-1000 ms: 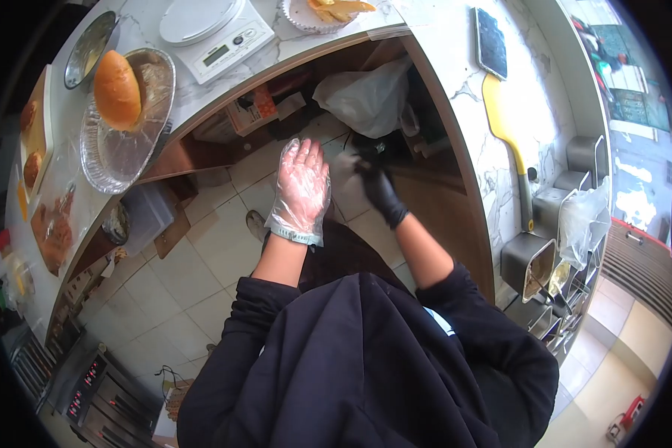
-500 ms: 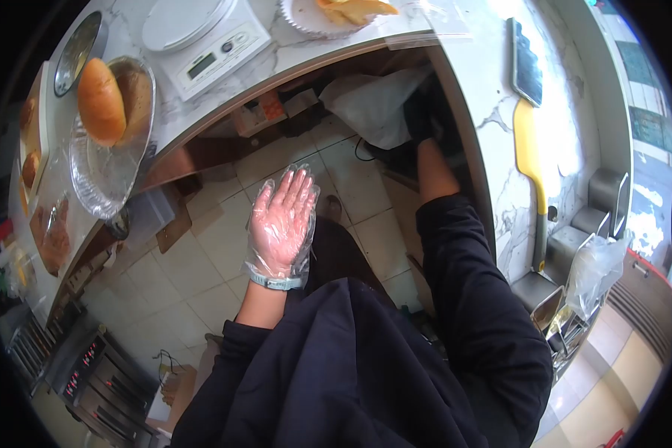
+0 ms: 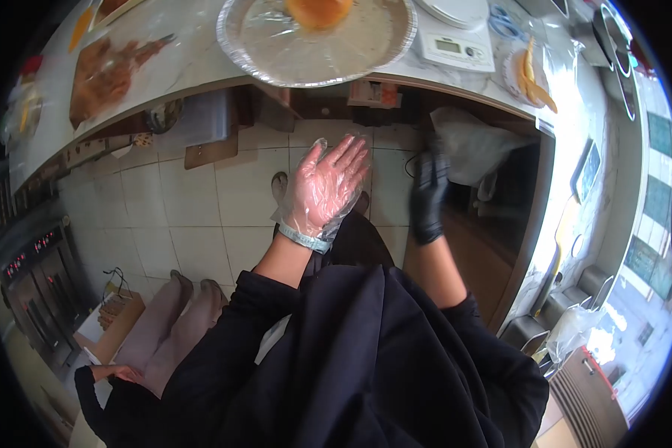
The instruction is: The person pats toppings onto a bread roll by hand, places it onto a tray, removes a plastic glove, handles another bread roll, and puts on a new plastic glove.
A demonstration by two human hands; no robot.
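Observation:
My left hand (image 3: 325,187), in a clear plastic glove over a watch strap, is held palm up with fingers stretched and nothing in it. To its right, my right hand (image 3: 428,198) wears a black glove; it is slightly blurred, fingers extended upward, with nothing visible in it. Close by the right hand hangs a whitish plastic bag (image 3: 474,145) under the counter. On the counter ahead, a bread bun (image 3: 319,11) sits in a round foil tray (image 3: 313,77). A white kitchen scale (image 3: 455,48) stands right of the tray.
Blue-handled scissors (image 3: 506,24) and a paper plate with bread pieces (image 3: 529,78) lie near the scale. A phone (image 3: 586,170) and yellow spatula (image 3: 564,228) are at right. At lower left are another person's legs (image 3: 172,321), a cardboard box (image 3: 110,328) and an oven (image 3: 41,276).
My view has turned left, so the tray and scale now appear farther right. My right hand has come back from the bag, nearer my left hand, which stays palm up.

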